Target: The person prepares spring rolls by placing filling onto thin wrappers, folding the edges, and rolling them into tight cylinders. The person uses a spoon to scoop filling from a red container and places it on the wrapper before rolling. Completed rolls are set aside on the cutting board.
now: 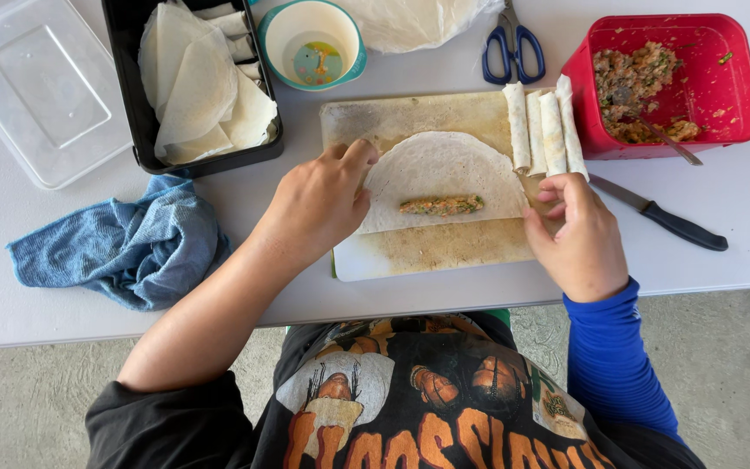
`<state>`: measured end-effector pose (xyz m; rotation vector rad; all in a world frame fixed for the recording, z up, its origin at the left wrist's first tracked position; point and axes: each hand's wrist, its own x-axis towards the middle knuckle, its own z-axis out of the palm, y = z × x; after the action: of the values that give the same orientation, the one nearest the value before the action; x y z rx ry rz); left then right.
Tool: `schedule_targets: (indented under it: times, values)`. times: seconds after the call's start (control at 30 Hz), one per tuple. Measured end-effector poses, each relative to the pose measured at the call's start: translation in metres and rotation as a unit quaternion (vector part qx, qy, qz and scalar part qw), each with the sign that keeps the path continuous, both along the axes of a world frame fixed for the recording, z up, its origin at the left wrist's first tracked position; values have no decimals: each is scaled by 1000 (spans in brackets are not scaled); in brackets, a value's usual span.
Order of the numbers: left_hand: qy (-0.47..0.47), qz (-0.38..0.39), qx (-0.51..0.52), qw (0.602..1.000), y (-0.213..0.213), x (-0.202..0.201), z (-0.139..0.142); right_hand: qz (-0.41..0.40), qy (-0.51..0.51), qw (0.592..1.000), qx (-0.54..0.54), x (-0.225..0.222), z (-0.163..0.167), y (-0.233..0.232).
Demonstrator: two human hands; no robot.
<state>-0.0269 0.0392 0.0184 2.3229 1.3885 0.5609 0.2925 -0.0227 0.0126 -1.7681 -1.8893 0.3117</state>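
A white table (444, 300) carries a board (431, 252) with a round wrapper (444, 165) and a strip of filling (441, 206) across its lower half. The left hand (319, 204) pinches the wrapper's left edge; the right hand (579, 230) pinches its right edge. Uneven pulling could tear the thin sheet, or nudge the finished rolls (544, 130) just beside it.

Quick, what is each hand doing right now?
Left hand: pinching the left edge of the round wrapper on the cutting board.
Right hand: pinching the wrapper's right edge.
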Motion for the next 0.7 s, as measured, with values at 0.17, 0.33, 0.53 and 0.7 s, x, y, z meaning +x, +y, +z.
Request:
schedule_targets:
  times: [0.17,0.33,0.53,0.7]
  values:
    - [-23,-2,-9,1000,1,0,-10,9,62,997,-53,-13,-4,13]
    - [-27,-9,-75,997,5,-2,-14,52,74,996,-8,-20,-7,16]
    - [-16,-13,-47,999,7,-2,-13,29,50,996,73,-27,-10,9]
    - [-78,-19,-33,996,5,1,-11,73,54,985,144,-39,-16,9]
